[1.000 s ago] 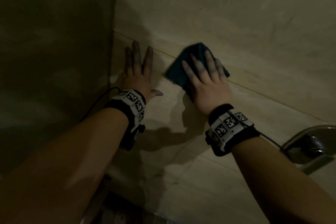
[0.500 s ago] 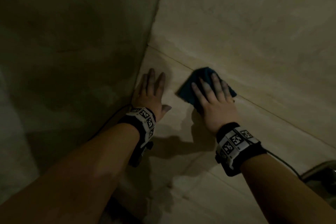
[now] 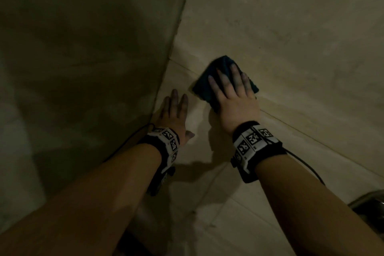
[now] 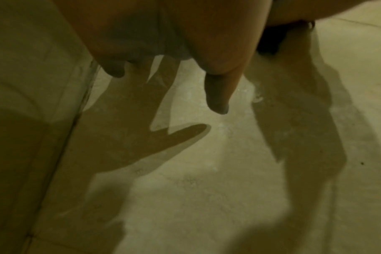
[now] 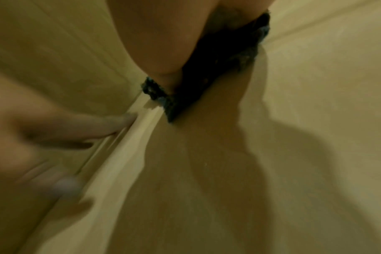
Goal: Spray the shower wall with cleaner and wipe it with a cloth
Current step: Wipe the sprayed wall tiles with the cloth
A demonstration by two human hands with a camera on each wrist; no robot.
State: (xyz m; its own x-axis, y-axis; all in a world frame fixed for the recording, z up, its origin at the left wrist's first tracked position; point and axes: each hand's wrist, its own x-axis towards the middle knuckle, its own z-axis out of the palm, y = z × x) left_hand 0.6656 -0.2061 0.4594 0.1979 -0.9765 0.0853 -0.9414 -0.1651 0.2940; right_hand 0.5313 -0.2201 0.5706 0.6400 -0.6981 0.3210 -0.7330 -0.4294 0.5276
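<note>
A dark teal cloth [image 3: 209, 81] lies flat against the beige tiled shower wall [image 3: 291, 37], across a grout line. My right hand [image 3: 232, 91] presses on it with straight, spread fingers; in the right wrist view the cloth [image 5: 220, 72] shows under the palm. My left hand [image 3: 172, 112] rests flat on the same wall just left of the cloth, close to the corner, fingers straight and holding nothing. The left wrist view shows its fingertips [image 4: 218, 103] on the wet tile. No spray bottle is in view.
A darker side wall [image 3: 83, 68] meets the wiped wall in a corner seam [image 3: 176, 33] beside my left hand. A metal fixture [image 3: 369, 203] sticks out at the lower right edge. Black cables run from both wrist bands.
The view has swung left, so the corner now stands mid-frame. My right hand and the cloth have slid closer to the corner; the left hand stays flat on the wall.
</note>
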